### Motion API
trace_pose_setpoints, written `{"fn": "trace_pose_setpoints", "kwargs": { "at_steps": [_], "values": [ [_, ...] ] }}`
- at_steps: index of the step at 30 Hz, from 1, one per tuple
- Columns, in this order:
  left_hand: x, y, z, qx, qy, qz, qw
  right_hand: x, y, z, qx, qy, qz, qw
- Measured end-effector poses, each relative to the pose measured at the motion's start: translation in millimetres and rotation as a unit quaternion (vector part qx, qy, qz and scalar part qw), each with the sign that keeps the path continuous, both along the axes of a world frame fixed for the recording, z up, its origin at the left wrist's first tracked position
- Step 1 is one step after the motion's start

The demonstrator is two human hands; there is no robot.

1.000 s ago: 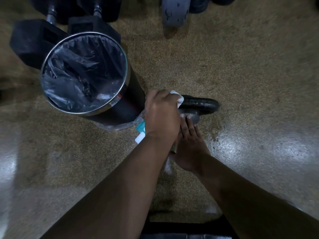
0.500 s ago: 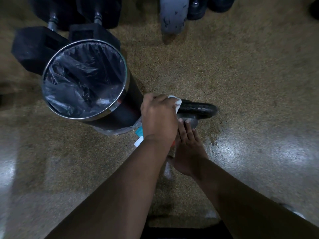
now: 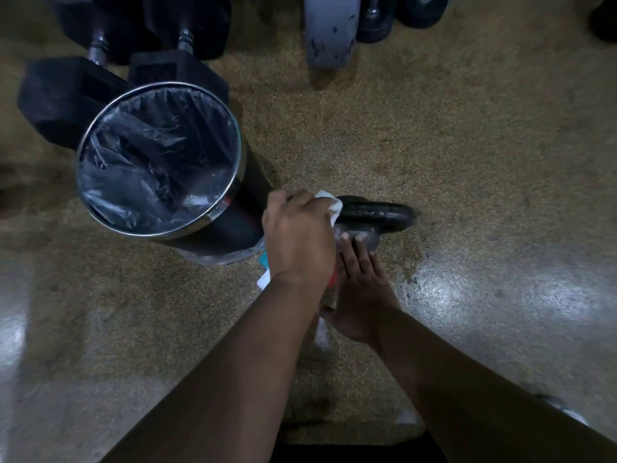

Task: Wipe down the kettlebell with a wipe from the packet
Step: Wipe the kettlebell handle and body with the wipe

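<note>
Left hand point(image 3: 297, 238), wipe point(image 3: 330, 202) on kettlebell handle point(image 3: 374, 213)

A speckled tan floor point(image 3: 467, 135) fills the dim view, glossy, with pale patches of reflected light at its lower left and right. At the left stands a round black bin point(image 3: 167, 85) with a chrome rim and a plastic liner. Just behind it lie black hex dumbbells point(image 3: 63, 98). A scuffed grey piece point(image 3: 330, 35), perhaps a wheel, sits at the top edge

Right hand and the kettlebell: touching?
Touching. The head view shows the right hand laying straight fingers flat on the kettlebell body just below its handle, with no gap visible.
</note>
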State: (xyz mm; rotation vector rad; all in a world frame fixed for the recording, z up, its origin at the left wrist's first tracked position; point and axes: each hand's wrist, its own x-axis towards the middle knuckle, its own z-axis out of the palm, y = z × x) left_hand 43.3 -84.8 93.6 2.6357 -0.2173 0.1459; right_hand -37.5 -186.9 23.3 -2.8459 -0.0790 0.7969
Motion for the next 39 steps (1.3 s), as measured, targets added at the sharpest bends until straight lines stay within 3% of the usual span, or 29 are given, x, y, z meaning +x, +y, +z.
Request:
{"fn": "trace_pose_setpoints", "kwargs": {
  "at_steps": [8,13,20,39],
  "values": [
    [7,-5,0,-0.003,-0.018,-0.049,0.999,-1,1,-1,0.004,-0.006,0.001,1.000],
    [8,3,0,0.028,-0.022,0.017,0.999,1,0,3,0.009,0.007,-0.001,1.000],
    [5,-11,4,0.032,-0.018,-0.031,0.999,0,1,-6,0.000,-0.001,0.004,1.000],
    [-1,0,-1,0.055,-0.023,0.025,0.998,2,-2,1,-0.002,0.021,0.010,1.000]
  ]
}}
